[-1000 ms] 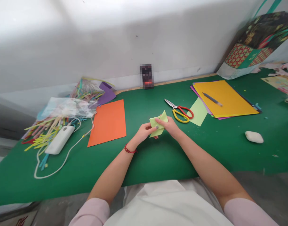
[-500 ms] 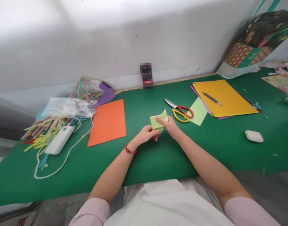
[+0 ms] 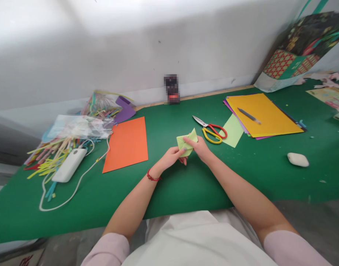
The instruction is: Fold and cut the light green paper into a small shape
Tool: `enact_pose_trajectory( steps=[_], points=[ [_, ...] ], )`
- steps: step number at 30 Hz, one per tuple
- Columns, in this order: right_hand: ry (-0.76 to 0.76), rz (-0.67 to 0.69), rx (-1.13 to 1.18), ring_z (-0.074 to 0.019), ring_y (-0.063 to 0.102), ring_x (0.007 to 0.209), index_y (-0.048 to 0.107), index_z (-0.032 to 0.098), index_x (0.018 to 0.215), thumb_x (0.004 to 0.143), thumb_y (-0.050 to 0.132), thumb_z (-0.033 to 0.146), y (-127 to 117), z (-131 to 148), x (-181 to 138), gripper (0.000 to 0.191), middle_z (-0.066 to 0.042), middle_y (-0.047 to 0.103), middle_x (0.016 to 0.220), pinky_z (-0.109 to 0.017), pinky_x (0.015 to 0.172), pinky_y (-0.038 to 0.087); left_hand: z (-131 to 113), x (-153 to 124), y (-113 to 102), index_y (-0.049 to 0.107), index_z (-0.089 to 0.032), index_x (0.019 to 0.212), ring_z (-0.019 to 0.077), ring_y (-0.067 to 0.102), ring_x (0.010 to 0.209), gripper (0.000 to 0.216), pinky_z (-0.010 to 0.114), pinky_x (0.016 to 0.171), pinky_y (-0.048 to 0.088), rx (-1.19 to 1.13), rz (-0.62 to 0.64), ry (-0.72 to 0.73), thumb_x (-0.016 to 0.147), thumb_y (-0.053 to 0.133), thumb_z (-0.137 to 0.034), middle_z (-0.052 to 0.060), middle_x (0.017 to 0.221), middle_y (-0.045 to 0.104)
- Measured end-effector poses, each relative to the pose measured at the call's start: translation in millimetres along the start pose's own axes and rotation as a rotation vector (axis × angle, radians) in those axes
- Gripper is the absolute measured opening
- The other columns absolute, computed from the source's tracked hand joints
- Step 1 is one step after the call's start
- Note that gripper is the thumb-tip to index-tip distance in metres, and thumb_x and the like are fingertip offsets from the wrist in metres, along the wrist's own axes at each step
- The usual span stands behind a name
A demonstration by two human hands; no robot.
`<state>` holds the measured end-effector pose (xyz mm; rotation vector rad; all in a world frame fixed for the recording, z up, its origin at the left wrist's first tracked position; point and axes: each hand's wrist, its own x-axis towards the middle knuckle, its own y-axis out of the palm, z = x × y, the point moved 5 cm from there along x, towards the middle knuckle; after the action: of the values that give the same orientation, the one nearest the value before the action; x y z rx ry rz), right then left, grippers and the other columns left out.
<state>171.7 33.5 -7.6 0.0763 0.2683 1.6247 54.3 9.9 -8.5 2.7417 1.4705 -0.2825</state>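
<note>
Both hands hold a small piece of folded light-green paper (image 3: 184,143) over the green table, with one pointed flap standing up at its top right. My left hand (image 3: 172,157) grips its lower left part, thumb lying on the face of the paper and fingers curled beneath. On the other side my right hand (image 3: 200,148) pinches it, thumb across the folds; its other fingers are mostly hidden behind. Close by on the right lie scissors (image 3: 211,132) with one red and one yellow handle, their blades pointing away to the left.
Left are an orange sheet (image 3: 127,144), a white power bank (image 3: 69,165) with a cable, and a heap of pipe cleaners (image 3: 54,155). Right are a light-green sheet (image 3: 233,132), stacked coloured paper (image 3: 269,120) under a pen (image 3: 249,115), and a white rounded object (image 3: 298,159).
My left thumb has shifted slightly up and left on the folded paper. Both hands keep hold of it, and the view has moved only a little.
</note>
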Motion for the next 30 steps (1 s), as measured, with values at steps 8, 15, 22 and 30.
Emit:
enact_pose_trajectory(
  steps=[8, 15, 22, 30],
  points=[
    [0.049, -0.008, 0.071, -0.0166, 0.06, 0.065, 0.061, 0.015, 0.073, 0.048, 0.079, 0.054, -2.3, 6.4, -0.5, 0.049, -0.003, 0.064, 0.07, -0.028, 0.061, 0.046, 1.3, -0.5, 1.0, 0.057, -0.014, 0.074, 0.0132, 0.061, 0.054, 0.051, 0.026, 0.058, 0.047, 0.02, 0.0, 0.005, 0.072, 0.061, -0.064, 0.002, 0.057, 0.064],
    [0.026, 0.121, -0.01, -0.0148, 0.056, 0.063, 0.06, 0.016, 0.069, 0.052, 0.077, 0.053, 7.5, 8.1, -5.6, 0.044, 0.0, 0.06, 0.064, -0.028, 0.061, 0.044, -0.7, -2.6, 5.9, 0.06, -0.012, 0.065, 0.0146, 0.061, 0.05, 0.067, 0.027, 0.058, 0.047, 0.027, 0.102, -0.014, 0.073, 0.047, -0.076, 0.005, 0.052, 0.063],
    [0.053, 0.123, 0.011, -0.0138, 0.055, 0.062, 0.06, 0.016, 0.068, 0.05, 0.078, 0.052, 8.2, 9.4, -6.9, 0.045, 0.001, 0.059, 0.063, -0.028, 0.063, 0.043, -2.9, -4.9, 8.5, 0.063, -0.011, 0.063, 0.0156, 0.063, 0.051, 0.071, 0.027, 0.062, 0.049, 0.046, 0.135, -0.014, 0.076, 0.039, -0.077, 0.007, 0.052, 0.064],
    [0.021, 0.137, -0.017, -0.0145, 0.055, 0.064, 0.061, 0.015, 0.07, 0.053, 0.077, 0.052, 7.0, 7.8, -5.8, 0.043, -0.001, 0.061, 0.066, -0.028, 0.063, 0.043, -2.9, -4.8, 9.7, 0.061, -0.012, 0.056, 0.0152, 0.061, 0.048, 0.071, 0.028, 0.061, 0.05, 0.027, 0.15, -0.038, 0.075, 0.041, -0.078, 0.006, 0.049, 0.061]
  ],
)
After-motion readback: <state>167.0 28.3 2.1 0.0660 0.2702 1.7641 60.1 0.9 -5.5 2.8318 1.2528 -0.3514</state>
